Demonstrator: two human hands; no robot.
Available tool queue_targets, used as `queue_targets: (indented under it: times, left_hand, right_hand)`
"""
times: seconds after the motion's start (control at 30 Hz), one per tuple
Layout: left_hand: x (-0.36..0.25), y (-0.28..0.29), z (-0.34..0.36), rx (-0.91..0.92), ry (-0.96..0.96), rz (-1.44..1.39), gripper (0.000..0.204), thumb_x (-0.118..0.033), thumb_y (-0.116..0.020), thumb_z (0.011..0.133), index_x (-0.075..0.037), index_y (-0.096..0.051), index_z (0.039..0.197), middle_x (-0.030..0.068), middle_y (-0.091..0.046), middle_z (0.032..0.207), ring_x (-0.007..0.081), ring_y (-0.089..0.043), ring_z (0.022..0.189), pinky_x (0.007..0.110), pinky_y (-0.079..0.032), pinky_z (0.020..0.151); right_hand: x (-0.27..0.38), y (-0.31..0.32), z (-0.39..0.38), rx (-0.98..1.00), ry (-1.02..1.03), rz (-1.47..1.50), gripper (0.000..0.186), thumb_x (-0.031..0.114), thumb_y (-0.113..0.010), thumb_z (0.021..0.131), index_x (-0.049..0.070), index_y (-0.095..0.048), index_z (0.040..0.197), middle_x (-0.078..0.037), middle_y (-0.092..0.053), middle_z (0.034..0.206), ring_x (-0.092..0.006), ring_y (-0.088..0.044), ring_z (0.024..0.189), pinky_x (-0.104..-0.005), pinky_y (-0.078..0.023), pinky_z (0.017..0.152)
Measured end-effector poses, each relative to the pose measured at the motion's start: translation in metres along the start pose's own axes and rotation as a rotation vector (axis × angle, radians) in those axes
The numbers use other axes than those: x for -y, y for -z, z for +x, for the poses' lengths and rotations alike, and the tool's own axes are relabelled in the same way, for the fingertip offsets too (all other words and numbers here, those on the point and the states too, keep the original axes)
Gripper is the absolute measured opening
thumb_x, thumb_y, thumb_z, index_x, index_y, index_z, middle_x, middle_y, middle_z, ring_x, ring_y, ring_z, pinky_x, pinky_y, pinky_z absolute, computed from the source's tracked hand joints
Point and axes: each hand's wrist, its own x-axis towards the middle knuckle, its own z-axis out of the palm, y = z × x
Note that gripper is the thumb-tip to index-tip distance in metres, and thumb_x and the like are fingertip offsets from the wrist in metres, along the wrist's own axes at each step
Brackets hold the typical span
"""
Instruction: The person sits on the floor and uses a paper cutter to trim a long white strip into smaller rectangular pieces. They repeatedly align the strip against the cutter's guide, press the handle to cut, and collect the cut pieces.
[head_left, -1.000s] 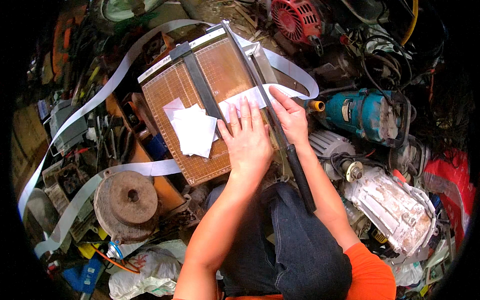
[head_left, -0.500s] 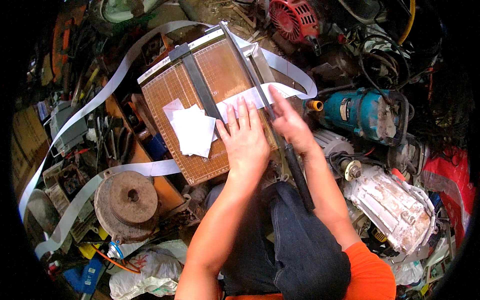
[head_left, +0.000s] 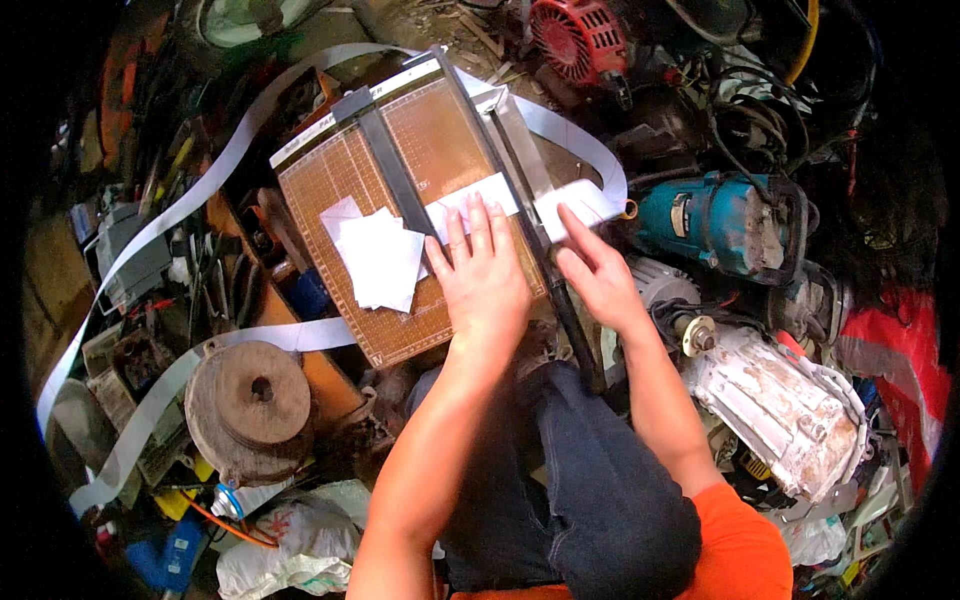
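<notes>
My left hand (head_left: 477,268) lies with spread fingers on a short white paper piece (head_left: 490,192) on the brown gridded paper trimmer (head_left: 448,122). Cut white sheets (head_left: 380,255) are piled left of it, beside the trimmer's dark sliding bar (head_left: 385,150). The trimmer's long blade arm (head_left: 483,129) runs along its right edge down to a black handle (head_left: 580,355). Right of the blade, my right hand (head_left: 600,275) has index finger and thumb apart, the index touching the end of a long white strip (head_left: 575,205), which loops around behind the trimmer and along the left.
Around me lie a teal electric pump (head_left: 720,225), a red engine housing (head_left: 578,40), a dirty white motor (head_left: 775,410), a rusty round metal part (head_left: 255,410), a wooden box of tools (head_left: 300,350), cables (head_left: 740,120) and white sacks (head_left: 285,555).
The strip that crossed the blade is now parted, its loose end right of the blade. My right hand has moved right and down, away from the blade. My left hand stays on the paper.
</notes>
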Motion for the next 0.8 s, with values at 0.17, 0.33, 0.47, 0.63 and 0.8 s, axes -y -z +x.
queue_targets:
  times: [0.17,0.33,0.47,0.63,0.8]
  left_hand:
    - [-0.001,-0.003,0.0,0.007,0.012,0.063,0.059,-0.025,-0.056,0.093,0.001,-0.043,0.144,0.022,-0.035,0.154,0.0422,-0.034,0.141,0.067,-0.027,0.109]
    - [0.001,0.02,-0.011,0.093,-0.088,-0.136,0.074,-0.037,-0.065,0.088,-0.001,-0.04,0.147,0.0175,-0.04,0.152,0.0361,-0.038,0.139,0.063,-0.023,0.113]
    - [0.02,-0.002,-0.056,-0.064,-0.379,-0.24,0.048,-0.018,-0.068,0.084,-0.003,-0.059,0.128,0.0092,-0.063,0.121,0.0259,-0.058,0.111,0.052,-0.038,0.106]
    - [0.045,0.031,-0.045,-0.36,0.143,-0.691,0.031,-0.002,-0.069,0.085,-0.002,-0.068,0.116,0.0084,-0.068,0.096,0.024,-0.063,0.081,0.036,-0.051,0.081]
    - [0.101,0.023,-0.03,-0.372,0.349,-0.398,0.058,-0.015,-0.076,0.084,-0.001,-0.053,0.136,0.0206,-0.057,0.127,0.0302,-0.057,0.111,0.041,-0.044,0.097]
  right_hand:
    - [0.019,0.008,-0.044,0.141,-0.091,0.008,0.056,0.021,-0.054,0.1,0.005,-0.038,0.152,-0.015,-0.06,0.131,-0.0167,-0.061,0.106,-0.0309,-0.048,0.095]
    - [0.039,0.022,-0.016,0.09,-0.111,0.052,0.053,0.027,-0.051,0.103,0.009,-0.04,0.152,0.003,-0.058,0.079,-0.0049,-0.053,0.066,-0.0215,-0.045,0.061]
    - [-0.005,0.002,0.021,0.067,0.118,0.232,0.051,0.029,-0.048,0.105,0.004,-0.043,0.149,-0.004,-0.063,0.107,-0.0066,-0.052,0.091,-0.0218,-0.041,0.085]
    - [-0.016,-0.012,0.033,0.022,0.121,0.24,0.053,0.031,-0.045,0.105,-0.003,-0.044,0.146,-0.014,-0.049,0.148,-0.0196,-0.041,0.138,-0.0307,-0.029,0.113]
    - [-0.017,-0.02,0.038,0.019,0.148,0.224,0.053,0.032,-0.044,0.106,-0.004,-0.044,0.146,-0.014,-0.051,0.145,-0.0192,-0.046,0.133,-0.03,-0.032,0.111]
